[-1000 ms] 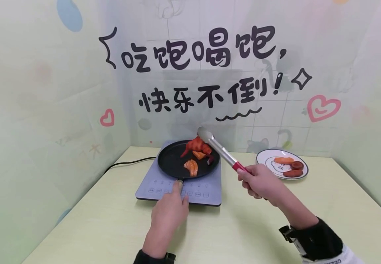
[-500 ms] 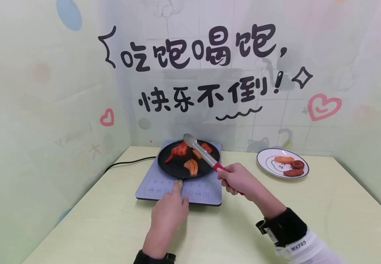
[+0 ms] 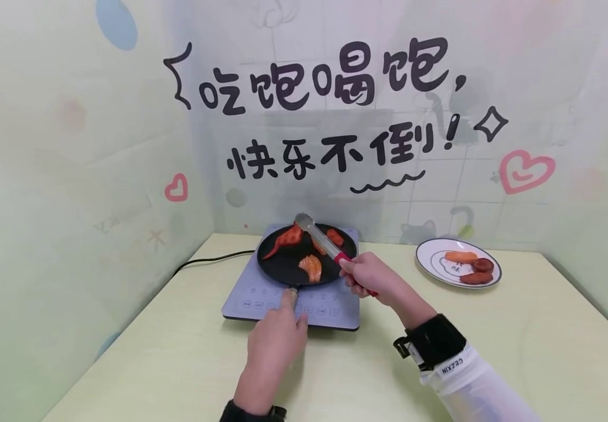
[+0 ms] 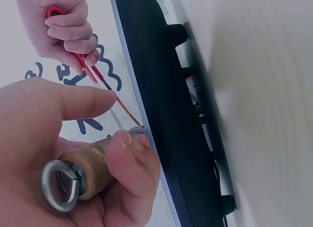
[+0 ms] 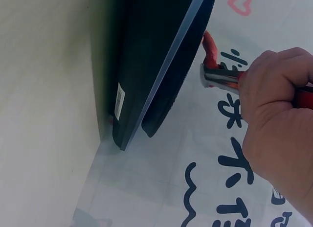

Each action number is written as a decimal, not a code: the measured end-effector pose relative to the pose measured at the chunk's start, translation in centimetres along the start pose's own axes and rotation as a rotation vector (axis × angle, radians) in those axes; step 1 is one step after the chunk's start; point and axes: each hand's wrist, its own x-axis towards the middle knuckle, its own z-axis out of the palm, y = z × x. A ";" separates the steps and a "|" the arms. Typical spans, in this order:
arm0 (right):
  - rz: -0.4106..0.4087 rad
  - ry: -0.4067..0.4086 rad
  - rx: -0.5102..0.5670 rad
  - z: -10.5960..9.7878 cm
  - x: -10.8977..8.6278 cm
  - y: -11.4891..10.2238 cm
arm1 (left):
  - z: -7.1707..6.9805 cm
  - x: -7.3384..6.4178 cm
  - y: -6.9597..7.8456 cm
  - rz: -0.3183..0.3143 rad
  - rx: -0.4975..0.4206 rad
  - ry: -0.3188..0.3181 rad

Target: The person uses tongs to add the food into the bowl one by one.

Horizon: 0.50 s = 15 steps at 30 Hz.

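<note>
My left hand point(image 3: 275, 343) grips the wooden handle point(image 4: 95, 170) of a black frying pan point(image 3: 280, 271), its fingers curled round it below a metal ring. With my right hand point(image 3: 369, 274) I hold metal tongs point(image 3: 327, 240) by their red handles. The tongs' tips meet a red piece of food point(image 3: 284, 238) with a long tapering end at the pan's back left; whether they pinch it I cannot tell. A striped orange salmon slice point(image 3: 311, 268) lies near the front of the pan. Further right is a smaller red piece point(image 3: 335, 237). Another orange piece point(image 3: 318, 247) is partly hidden by the tongs.
Under the pan is a flat induction cooker point(image 3: 241, 296), whose black cord point(image 3: 222, 258) runs left. A white plate point(image 3: 430, 266) with several food pieces stands at the back right of the table point(image 3: 388, 363). A printed wall closes off the back.
My right hand and the tongs have moved left, shifting the red piece from the pan's back right to its back left. The left hand stays on the handle. The head view has shifted slightly.
</note>
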 end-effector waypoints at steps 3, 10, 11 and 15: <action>-0.005 -0.002 -0.009 0.1 0.4 -0.1 | 0.0 0.0 0.1 0.002 0.003 0.003; -0.053 0.038 -0.057 0.9 1.5 0.5 | 0.1 -0.1 0.1 0.000 0.018 0.004; -0.062 0.050 -0.076 1.0 1.6 0.6 | 0.1 -0.1 0.0 0.001 0.019 0.005; -0.071 0.113 -0.178 1.3 1.9 0.7 | 0.0 -0.2 0.0 0.001 0.030 0.016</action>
